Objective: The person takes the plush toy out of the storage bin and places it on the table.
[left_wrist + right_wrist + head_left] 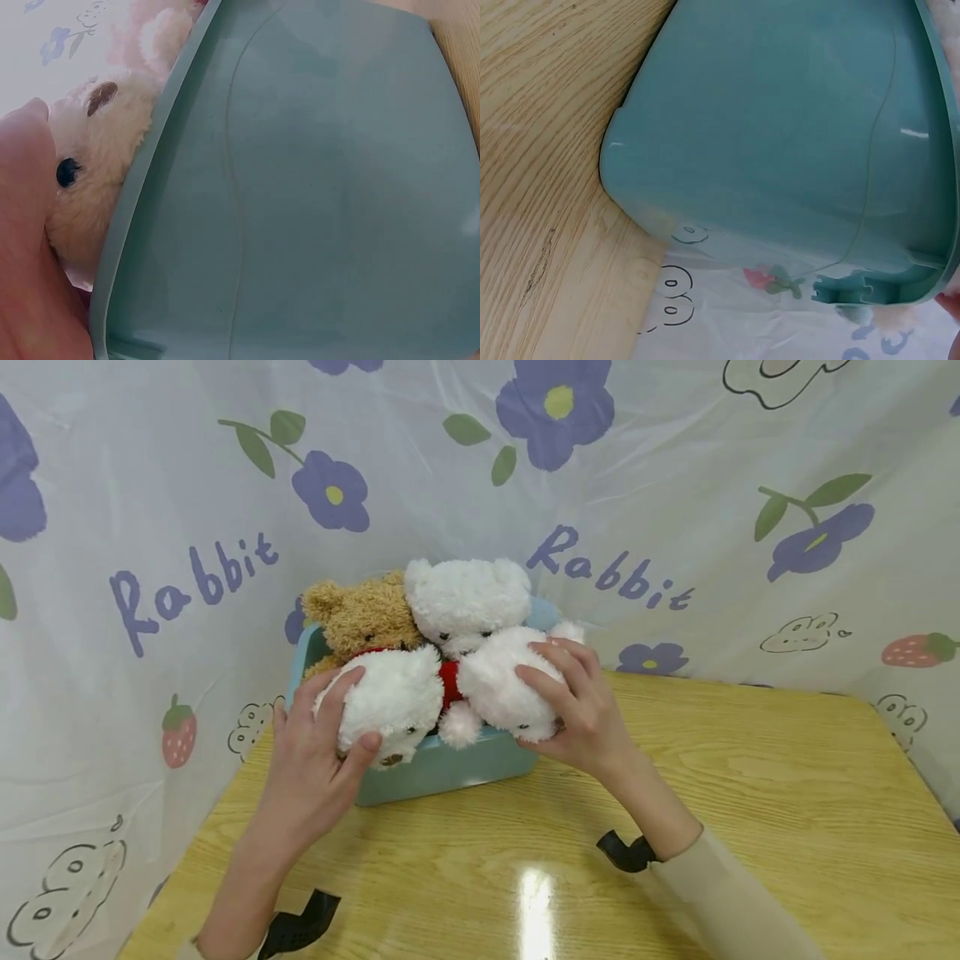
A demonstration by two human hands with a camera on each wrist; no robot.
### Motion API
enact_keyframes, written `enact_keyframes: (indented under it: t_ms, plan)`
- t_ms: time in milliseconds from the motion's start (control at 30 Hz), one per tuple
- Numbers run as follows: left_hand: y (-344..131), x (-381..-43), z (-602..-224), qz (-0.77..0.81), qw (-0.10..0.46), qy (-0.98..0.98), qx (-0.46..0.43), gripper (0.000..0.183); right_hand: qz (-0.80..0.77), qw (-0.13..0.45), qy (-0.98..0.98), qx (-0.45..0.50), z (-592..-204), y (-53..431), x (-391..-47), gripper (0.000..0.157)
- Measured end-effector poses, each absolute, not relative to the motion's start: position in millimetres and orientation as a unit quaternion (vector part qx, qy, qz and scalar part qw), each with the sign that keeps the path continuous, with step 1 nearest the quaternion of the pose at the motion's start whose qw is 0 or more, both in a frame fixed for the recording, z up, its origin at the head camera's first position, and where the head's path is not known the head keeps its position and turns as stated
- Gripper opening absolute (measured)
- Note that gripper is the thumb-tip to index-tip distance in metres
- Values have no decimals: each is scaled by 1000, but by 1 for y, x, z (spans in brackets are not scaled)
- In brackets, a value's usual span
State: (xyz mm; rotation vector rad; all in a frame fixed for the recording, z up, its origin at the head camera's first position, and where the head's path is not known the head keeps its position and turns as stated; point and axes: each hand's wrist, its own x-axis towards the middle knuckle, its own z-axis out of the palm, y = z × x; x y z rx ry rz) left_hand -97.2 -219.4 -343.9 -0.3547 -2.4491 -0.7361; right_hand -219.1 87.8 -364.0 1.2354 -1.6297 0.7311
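A teal plastic bin (450, 768) stands on the table, filled with plush toys. My left hand (318, 743) grips the head of the front-left white teddy bear (393, 693), thumb beside its face. The right hand (592, 718) holds the front-right pinkish-white plush toy (498, 672) by its head, fingers curled over the top. Behind them sit a brown teddy bear (371, 614) and another white teddy bear (468, 597). In the left wrist view, the held bear's face (105, 150) lies against the bin's rim. The right wrist view shows mostly the bin's outer wall (780, 127).
The wooden table (750, 793) extends to the right and in front of the bin. A printed cloth (420, 502) with flowers and lettering hangs close behind. Black straps (303, 927) show near both wrists.
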Motion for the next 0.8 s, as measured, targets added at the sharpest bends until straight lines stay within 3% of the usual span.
enact_keyframes:
  t_ms: [367,800]
  plan:
    - [-221,-108,-346,-274,279,-903,-176,83,283,487,-665,491,-363,96,-209,48]
    - [-201,-130,-346,-286,238,-905,-204,83,287,510,-681,441,-366,123,-193,46]
